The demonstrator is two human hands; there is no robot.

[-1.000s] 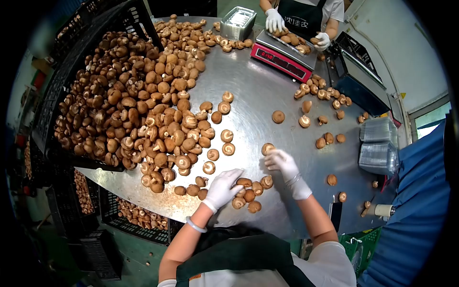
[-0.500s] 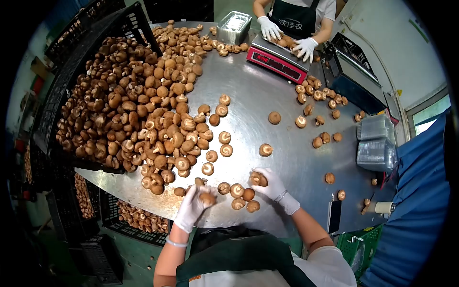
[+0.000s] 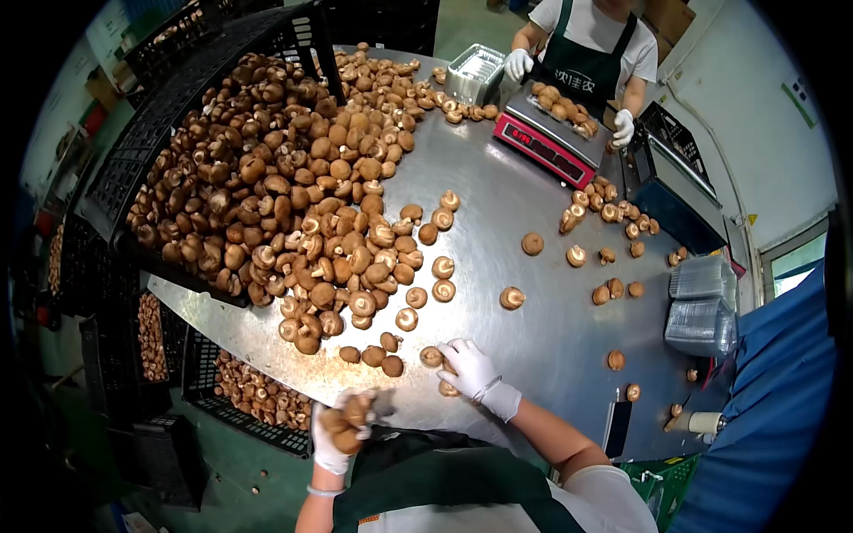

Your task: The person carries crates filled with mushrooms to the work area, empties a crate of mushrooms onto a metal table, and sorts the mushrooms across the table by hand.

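Observation:
My gloved left hand (image 3: 330, 449) is at the table's near edge, its fingers closed around several brown shiitake mushrooms (image 3: 345, 425), slightly blurred. To its right, my gloved right hand (image 3: 473, 371) is low over the metal table, fingers curled onto shiitake mushrooms. One mushroom (image 3: 431, 356) shows at its fingertips and another (image 3: 449, 388) sits under its palm; how many it grips is partly hidden. Just beyond my left hand lie several loose mushrooms (image 3: 372, 356). A large heap of mushrooms (image 3: 293, 191) spills from a tipped black crate (image 3: 191, 115) on the left.
Across the table (image 3: 480, 200), a co-worker in gloves stands behind a red scale (image 3: 546, 151) loaded with mushrooms. Clear plastic trays (image 3: 475, 73) stand at the back, with more trays (image 3: 702, 324) at right. A dark device (image 3: 617, 429) lies near the right edge. Crates of mushrooms (image 3: 258, 391) stand below.
My left hand has drawn back to the table edge, now holding more mushrooms. My right hand has moved left onto the small cluster, which has shrunk. The co-worker's hands have left the scale.

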